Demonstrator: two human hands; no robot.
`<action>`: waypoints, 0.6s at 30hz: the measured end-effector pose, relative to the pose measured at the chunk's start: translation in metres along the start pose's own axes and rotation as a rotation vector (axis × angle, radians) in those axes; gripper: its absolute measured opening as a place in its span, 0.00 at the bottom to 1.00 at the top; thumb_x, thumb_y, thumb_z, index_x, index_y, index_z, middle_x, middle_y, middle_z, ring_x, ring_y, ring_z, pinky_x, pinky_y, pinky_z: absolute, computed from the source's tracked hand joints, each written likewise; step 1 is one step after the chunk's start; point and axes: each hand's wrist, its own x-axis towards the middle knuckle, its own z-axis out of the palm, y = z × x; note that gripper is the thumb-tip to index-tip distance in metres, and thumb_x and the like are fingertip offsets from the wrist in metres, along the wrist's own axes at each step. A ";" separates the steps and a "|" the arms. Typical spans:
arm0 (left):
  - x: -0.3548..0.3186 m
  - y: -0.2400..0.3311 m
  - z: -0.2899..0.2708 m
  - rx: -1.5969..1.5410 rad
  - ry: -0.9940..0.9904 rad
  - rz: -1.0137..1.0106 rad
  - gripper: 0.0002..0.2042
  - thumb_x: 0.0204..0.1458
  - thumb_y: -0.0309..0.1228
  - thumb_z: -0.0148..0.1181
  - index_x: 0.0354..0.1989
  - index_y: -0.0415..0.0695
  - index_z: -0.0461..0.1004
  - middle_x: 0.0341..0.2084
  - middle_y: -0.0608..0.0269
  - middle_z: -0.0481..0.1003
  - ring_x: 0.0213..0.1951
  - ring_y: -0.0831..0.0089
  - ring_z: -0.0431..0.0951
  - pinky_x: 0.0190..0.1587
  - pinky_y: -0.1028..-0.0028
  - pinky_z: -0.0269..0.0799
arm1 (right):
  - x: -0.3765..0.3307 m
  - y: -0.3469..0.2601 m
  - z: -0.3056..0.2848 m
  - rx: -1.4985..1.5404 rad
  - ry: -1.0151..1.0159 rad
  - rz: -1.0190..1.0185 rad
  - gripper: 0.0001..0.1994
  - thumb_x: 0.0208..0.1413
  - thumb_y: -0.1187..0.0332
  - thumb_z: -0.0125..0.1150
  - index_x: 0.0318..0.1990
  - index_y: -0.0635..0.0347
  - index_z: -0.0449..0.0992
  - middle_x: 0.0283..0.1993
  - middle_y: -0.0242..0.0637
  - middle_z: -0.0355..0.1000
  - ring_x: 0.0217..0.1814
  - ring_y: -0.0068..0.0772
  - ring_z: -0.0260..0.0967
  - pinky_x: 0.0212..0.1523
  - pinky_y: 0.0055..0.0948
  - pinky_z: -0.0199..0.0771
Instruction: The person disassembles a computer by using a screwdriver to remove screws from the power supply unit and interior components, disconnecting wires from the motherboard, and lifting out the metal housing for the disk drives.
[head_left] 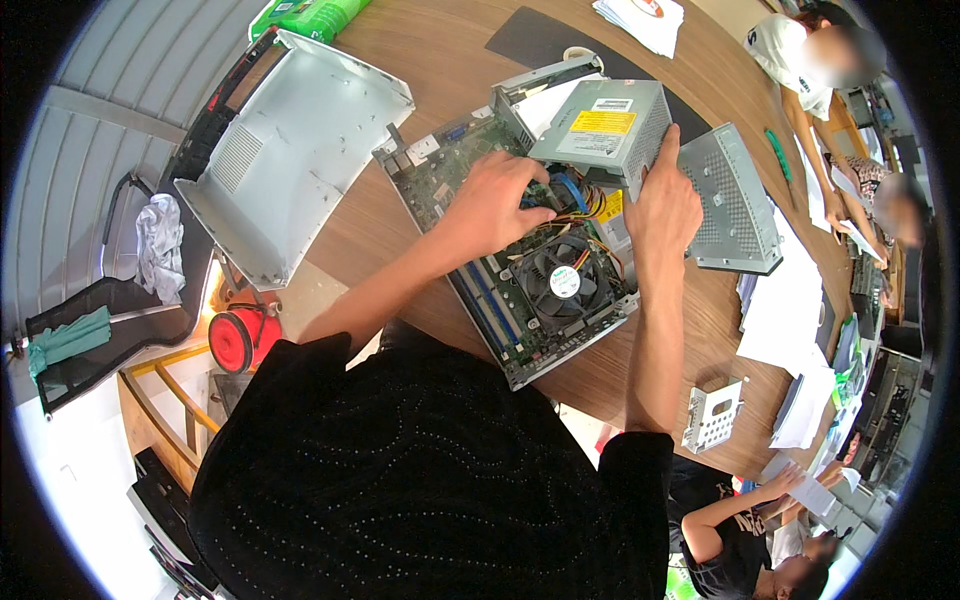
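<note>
A grey metal power supply (597, 125) with a yellow label is tilted up over an opened computer chassis. My right hand (665, 205) grips its right side, index finger stretched along the perforated end. My left hand (497, 200) reaches over the green motherboard (445, 180), thumb and fingers apart, beside a blue cable (568, 188) and a bundle of coloured power wires (603, 202). Some of its fingertips are hidden. Nearer to me on the board sits a black cooling fan (560, 281), with memory slots (490, 305) to its left.
The white computer cover (300, 150) lies at left. A perforated metal panel (728, 200) and a small metal bracket (714, 415) are at right, near paper stacks (785, 310). A green package (308, 15) is at the far left. Other people work along the right side.
</note>
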 end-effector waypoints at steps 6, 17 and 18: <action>-0.001 0.017 0.000 0.009 -0.078 0.072 0.20 0.45 0.24 0.64 0.50 0.42 0.73 0.40 0.50 0.74 0.45 0.51 0.72 0.53 0.60 0.64 | -0.007 -0.008 0.005 0.125 0.221 -0.061 0.38 0.48 0.70 0.67 0.67 0.66 0.56 0.51 0.55 0.64 0.53 0.58 0.69 0.44 0.46 0.73; 0.007 0.000 0.008 0.144 -0.158 0.398 0.10 0.42 0.19 0.58 0.36 0.36 0.73 0.55 0.45 0.70 0.62 0.49 0.66 0.60 0.58 0.66 | 0.002 -0.004 0.022 0.179 0.376 -0.345 0.41 0.45 0.74 0.65 0.69 0.61 0.53 0.71 0.64 0.46 0.70 0.68 0.50 0.63 0.54 0.59; 0.010 -0.001 0.009 0.149 -0.173 0.444 0.11 0.43 0.21 0.58 0.38 0.36 0.74 0.54 0.45 0.71 0.62 0.51 0.66 0.60 0.58 0.66 | 0.004 -0.001 0.025 0.295 0.362 -0.403 0.42 0.46 0.75 0.64 0.70 0.60 0.51 0.71 0.65 0.45 0.71 0.71 0.47 0.66 0.55 0.57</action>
